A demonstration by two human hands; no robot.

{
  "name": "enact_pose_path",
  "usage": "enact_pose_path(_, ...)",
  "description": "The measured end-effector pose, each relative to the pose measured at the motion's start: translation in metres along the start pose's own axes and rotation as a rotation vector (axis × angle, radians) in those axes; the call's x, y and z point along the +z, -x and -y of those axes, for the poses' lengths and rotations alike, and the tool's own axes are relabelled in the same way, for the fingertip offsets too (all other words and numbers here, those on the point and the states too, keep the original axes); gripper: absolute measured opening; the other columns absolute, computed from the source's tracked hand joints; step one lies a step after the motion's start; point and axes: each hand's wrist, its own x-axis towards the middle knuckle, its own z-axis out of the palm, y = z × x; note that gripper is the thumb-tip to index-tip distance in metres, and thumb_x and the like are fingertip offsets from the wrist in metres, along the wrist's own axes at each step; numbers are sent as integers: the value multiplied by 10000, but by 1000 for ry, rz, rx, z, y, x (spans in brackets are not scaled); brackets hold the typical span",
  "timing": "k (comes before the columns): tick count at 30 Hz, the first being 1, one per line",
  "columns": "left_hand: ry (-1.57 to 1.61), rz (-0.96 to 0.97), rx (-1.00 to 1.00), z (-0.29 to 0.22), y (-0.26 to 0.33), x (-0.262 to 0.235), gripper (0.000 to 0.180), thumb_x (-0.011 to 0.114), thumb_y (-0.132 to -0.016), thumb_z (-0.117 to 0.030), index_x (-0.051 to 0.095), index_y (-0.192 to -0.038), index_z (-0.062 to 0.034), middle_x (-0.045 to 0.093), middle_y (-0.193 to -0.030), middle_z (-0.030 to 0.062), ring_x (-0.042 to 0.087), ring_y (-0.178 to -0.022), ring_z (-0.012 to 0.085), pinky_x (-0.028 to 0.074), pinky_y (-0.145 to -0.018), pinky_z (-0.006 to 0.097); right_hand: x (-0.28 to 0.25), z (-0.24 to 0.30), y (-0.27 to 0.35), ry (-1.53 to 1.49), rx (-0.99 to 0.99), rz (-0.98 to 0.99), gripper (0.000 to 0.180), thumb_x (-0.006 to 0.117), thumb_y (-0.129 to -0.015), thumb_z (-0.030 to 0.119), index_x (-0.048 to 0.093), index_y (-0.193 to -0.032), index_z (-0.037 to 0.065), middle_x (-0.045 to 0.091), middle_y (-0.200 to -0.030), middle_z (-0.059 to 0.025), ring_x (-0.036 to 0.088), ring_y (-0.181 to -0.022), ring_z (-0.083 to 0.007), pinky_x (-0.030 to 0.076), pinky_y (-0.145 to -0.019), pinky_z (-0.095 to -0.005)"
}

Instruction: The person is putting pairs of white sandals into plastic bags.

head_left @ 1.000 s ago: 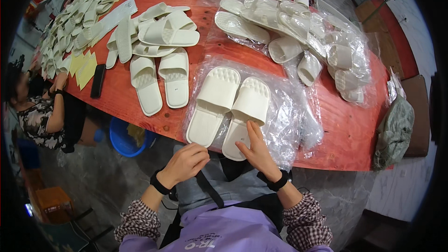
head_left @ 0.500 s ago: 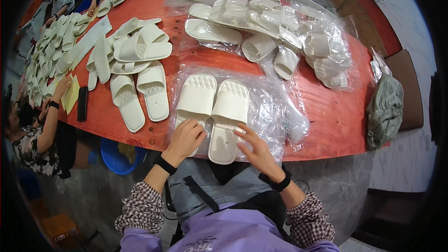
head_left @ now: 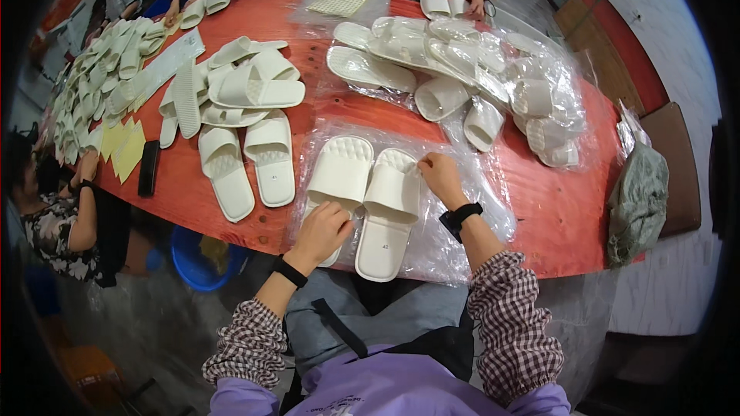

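Note:
A pair of cream slippers lies side by side on a clear plastic bag in front of me, toes pointing away. My left hand (head_left: pixel 325 229) is at the left slipper (head_left: pixel 339 168), fingers bent and closed over its footbed just below the strap. Beside the toe end of the right slipper (head_left: pixel 391 185), my right hand (head_left: pixel 442 179) has its fingertips pressed together at the slipper's edge, over the clear plastic bag (head_left: pixel 455 243). What the right fingertips pinch, if anything, is too small to make out.
Loose slippers (head_left: pixel 254 88) lie to the left, near a black oblong case (head_left: pixel 149 169) and yellow paper (head_left: pixel 131 154). Bagged slippers (head_left: pixel 462 54) are heaped beyond the pair. A blue basin (head_left: pixel 193 262) stands below the red table (head_left: pixel 555 239). Other people work around the table.
My right hand has moved from the right slipper's heel area out to its toe side, its spread fingers now drawn together. My left hand stays at the left slipper. The view has shifted slightly.

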Motion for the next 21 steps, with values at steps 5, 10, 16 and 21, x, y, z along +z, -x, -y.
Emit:
enact_pose_path(5,37,-17,-30,-3,2,-2,205,650,-819,-131,606,-973,-4,569,-957,139,557,-944,333,469,-805,403,-6,6,6,-271,97,-84,157,578,-847,43,687,-935,-29,694,-830,-169,680,-734,-253,529,-663,-371)
enact_pose_path(10,91,48,-79,-3,6,-1,496,668,-812,-163,507,-1241,27,507,-1193,209,491,-1138,382,428,-950,419,-11,59,-4,-680,28,-12,187,553,-866,5,647,-1023,-34,682,-910,-171,675,-778,-232,537,-686,-380)
enact_pose_path(16,27,208,-117,8,2,6,637,715,-790,-240,447,-1298,36,450,-1260,251,414,-1220,448,352,-1054,470,30,94,-36,-161,-417,317,394,451,-785,-48,649,-1117,26,684,-999,-189,659,-925,-315,507,-796,-378)
enact_pose_path(21,41,121,-31,11,8,8,611,718,-789,-221,464,-1285,29,443,-1243,263,415,-1200,447,364,-1030,472,70,117,-50,-214,-390,442,346,488,-823,35,682,-1107,75,676,-1049,-219,648,-988,-370,503,-868,-434)
